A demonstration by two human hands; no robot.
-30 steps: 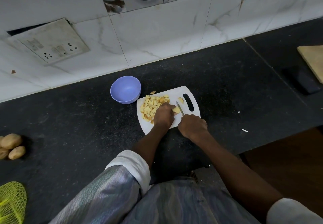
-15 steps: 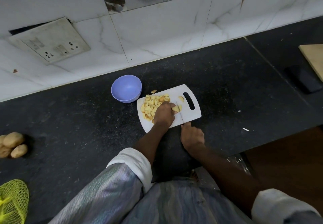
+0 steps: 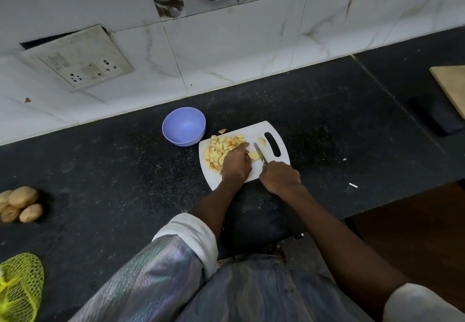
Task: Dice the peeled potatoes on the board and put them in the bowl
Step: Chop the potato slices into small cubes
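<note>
At frame centre, a white plastic cutting board [image 3: 274, 130] carries a heap of pale yellow diced potato [image 3: 221, 149]. A potato piece [image 3: 253, 155] is pinched by the left hand [image 3: 236, 164]; a steel knife [image 3: 260, 153] is gripped by the right hand [image 3: 280, 177]. A lavender plastic bowl [image 3: 183, 126] sits just upper-left of the board.

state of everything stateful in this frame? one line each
bowl: upright, empty, left of the board
cutting board: flat on counter, holds a pile of diced potato
diced potato: heaped on the board's left half
potato piece: uncut, held by left hand
knife: blade at the piece
left hand: holds the potato piece
right hand: grips the knife handle
whole potatoes: unpeeled, far left
</note>
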